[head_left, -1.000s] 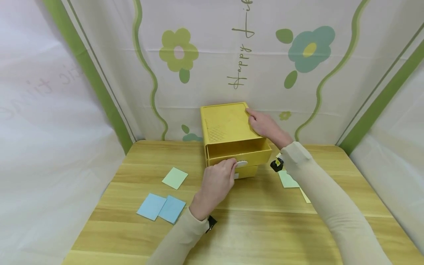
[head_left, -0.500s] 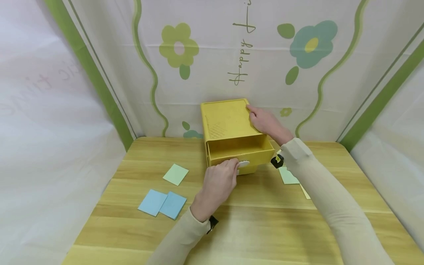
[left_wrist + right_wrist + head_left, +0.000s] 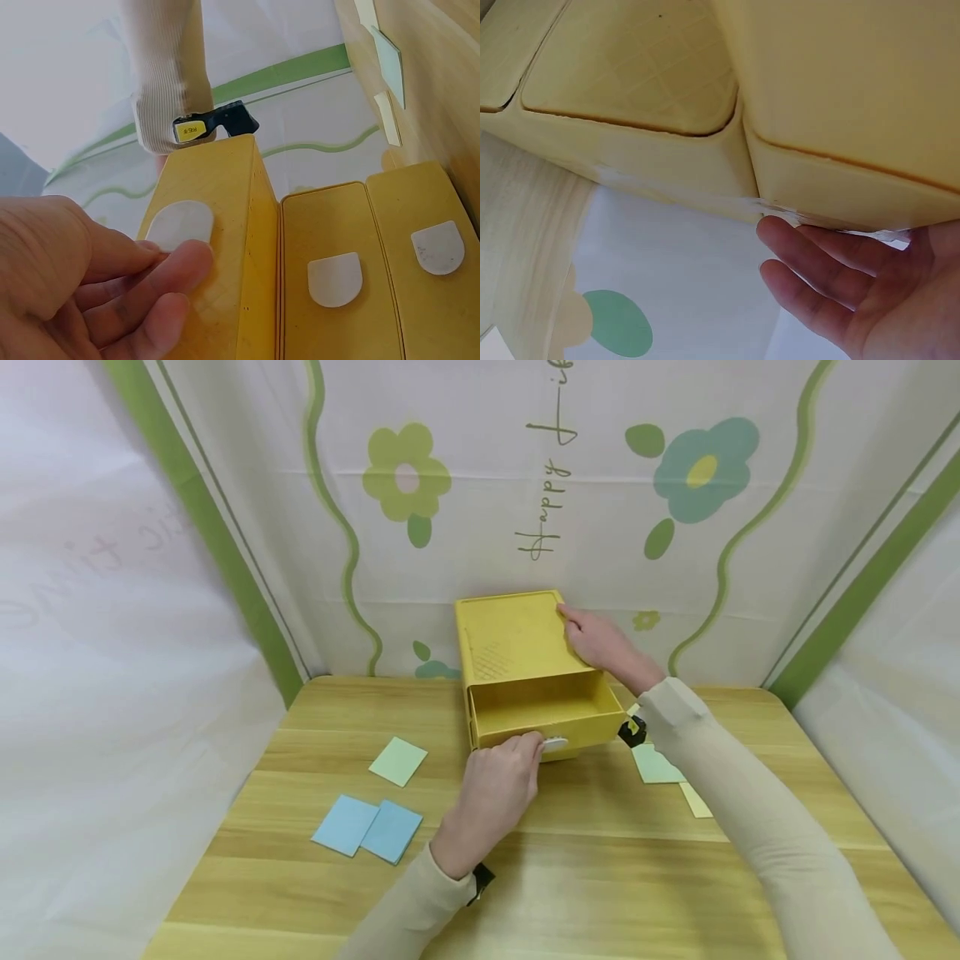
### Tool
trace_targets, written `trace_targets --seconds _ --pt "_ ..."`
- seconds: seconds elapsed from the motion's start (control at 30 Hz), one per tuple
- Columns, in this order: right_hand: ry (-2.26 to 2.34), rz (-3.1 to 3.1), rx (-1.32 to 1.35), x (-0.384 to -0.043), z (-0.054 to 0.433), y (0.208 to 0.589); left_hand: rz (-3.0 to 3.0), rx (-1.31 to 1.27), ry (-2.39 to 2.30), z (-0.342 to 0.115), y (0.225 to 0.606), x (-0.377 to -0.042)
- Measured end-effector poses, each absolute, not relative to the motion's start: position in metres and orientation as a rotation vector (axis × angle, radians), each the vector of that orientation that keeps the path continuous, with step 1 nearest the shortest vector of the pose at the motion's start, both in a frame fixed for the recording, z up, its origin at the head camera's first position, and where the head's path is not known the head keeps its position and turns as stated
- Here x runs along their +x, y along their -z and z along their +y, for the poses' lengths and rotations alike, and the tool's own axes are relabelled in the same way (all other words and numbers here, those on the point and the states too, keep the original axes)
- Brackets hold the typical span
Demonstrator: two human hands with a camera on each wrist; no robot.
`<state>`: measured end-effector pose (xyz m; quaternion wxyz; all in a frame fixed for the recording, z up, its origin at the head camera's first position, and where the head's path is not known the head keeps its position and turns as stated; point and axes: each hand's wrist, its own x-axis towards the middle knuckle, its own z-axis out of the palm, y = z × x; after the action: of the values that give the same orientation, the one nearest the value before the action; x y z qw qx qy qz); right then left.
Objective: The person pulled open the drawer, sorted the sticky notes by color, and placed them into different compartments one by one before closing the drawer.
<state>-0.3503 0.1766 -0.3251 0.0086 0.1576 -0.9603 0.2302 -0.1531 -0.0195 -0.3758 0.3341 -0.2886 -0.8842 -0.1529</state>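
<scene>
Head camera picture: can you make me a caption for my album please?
Left grip pinching the white tab of the open top drawer, right grip touching the yellow cabinet.

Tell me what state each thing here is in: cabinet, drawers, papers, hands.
Yellow cabinet, standing on the table
Top drawer, open, no contents visible
Middle drawer, shut
Bottom drawer, shut
Left hand, pinching the top drawer's white handle
Right hand, touching the cabinet's right upper edge
Blue papers, flat, edges meeting or slightly overlapping
Left green paper, flat, on its own
Right-side papers, flat on the table
</scene>
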Motion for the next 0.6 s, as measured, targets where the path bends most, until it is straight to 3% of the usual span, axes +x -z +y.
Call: trace_targets --seconds 0.6 --pt "-0.749 -2.974 0.516 -0.351 0.179 0.328 -2.275 -0.779 0.385 -0.018 0.377 -0.139"
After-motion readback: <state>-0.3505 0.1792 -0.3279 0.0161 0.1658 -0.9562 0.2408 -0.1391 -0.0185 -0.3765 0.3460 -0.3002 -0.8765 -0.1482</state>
